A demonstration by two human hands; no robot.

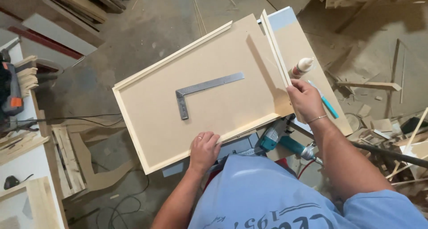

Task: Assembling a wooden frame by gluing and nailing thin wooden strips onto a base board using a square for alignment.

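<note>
A tan fibreboard panel framed with thin pale wood strips lies tilted on a workbench. A metal try square rests on its middle. My left hand presses on the near strip of the frame, fingers curled over its edge. My right hand pinches the lower end of a loose pale strip standing along the panel's right side. A glue bottle stands just beyond that hand, and a teal-handled tool lies beside it.
A teal power tool lies under the bench edge near my body. Wood offcuts and scraps litter the floor at the right. White boards and slatted pieces sit at the left, with black cables across the floor.
</note>
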